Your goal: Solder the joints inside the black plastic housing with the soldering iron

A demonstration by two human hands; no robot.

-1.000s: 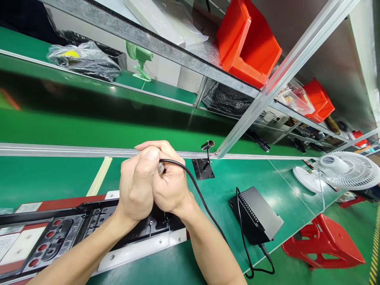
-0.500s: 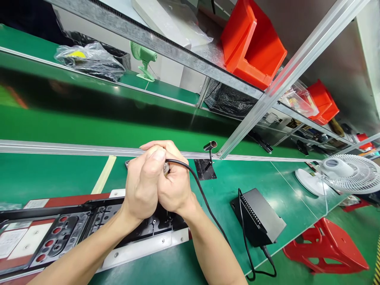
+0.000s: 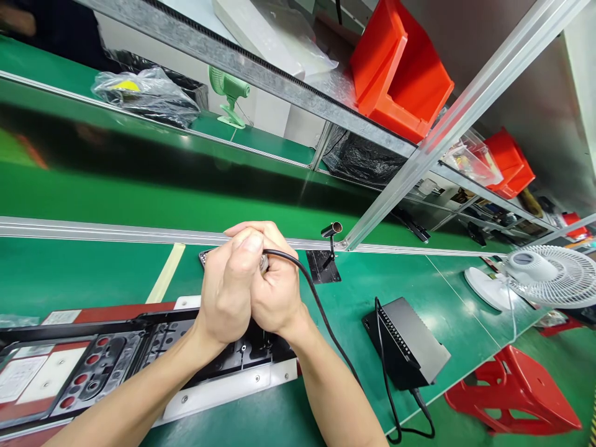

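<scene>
Both my hands are clasped together above the green bench. My left hand (image 3: 230, 292) and my right hand (image 3: 277, 288) close around a small metal-tipped tool (image 3: 263, 263) whose black cable (image 3: 321, 313) trails off to the right and down. The tool's body is hidden inside my fingers; a dark tip (image 3: 203, 254) pokes out on the left. Below my hands lies a long black plastic panel (image 3: 107, 363) with red-ringed holes, resting on a red and white fixture (image 3: 223, 391).
A black power box (image 3: 410, 344) with its cord sits right of my arms. A small black stand (image 3: 328, 251) is by the aluminium rail. White fan (image 3: 540, 276) at far right, red stool (image 3: 512, 388) below, red bins (image 3: 400, 68) on the shelf above.
My clasped hands have stayed on the tool with only slight shifts; the camera view has drifted a little, and the dark tip now shows at the left of my fingers.
</scene>
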